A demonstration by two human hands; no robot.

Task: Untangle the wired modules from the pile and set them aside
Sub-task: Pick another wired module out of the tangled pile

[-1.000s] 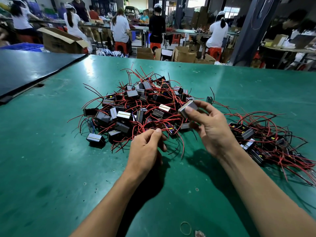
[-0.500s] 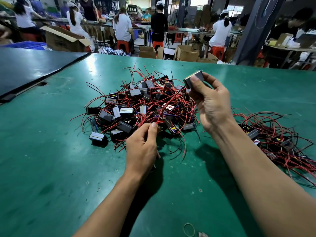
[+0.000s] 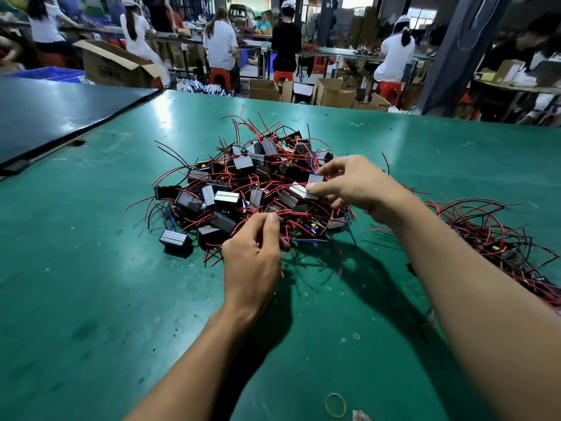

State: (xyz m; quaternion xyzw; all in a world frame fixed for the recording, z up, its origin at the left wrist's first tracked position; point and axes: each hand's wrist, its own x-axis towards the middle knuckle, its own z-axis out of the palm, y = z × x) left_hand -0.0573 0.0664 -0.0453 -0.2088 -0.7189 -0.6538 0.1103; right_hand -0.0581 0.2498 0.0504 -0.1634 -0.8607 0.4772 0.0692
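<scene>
A tangled pile of small black-and-grey modules (image 3: 243, 189) with red and black wires lies in the middle of the green table (image 3: 91, 268). My right hand (image 3: 355, 186) is over the pile's right side, its thumb and fingers pinching a grey module (image 3: 314, 183). My left hand (image 3: 255, 256) is at the pile's near edge, fingers curled and pinching red wires (image 3: 291, 229). A second heap of wired modules (image 3: 491, 238) lies to the right, partly hidden by my right forearm.
One module (image 3: 176, 241) sits apart at the pile's near left. A rubber band (image 3: 335, 405) lies near the table's front edge. A dark blue table (image 3: 45, 117) adjoins at the left. Beyond the far edge are cardboard boxes (image 3: 334, 92) and several seated workers.
My right hand, which had lifted a module high above the pile, has come back down onto the pile's right side. My left hand moved slightly forward into the wires.
</scene>
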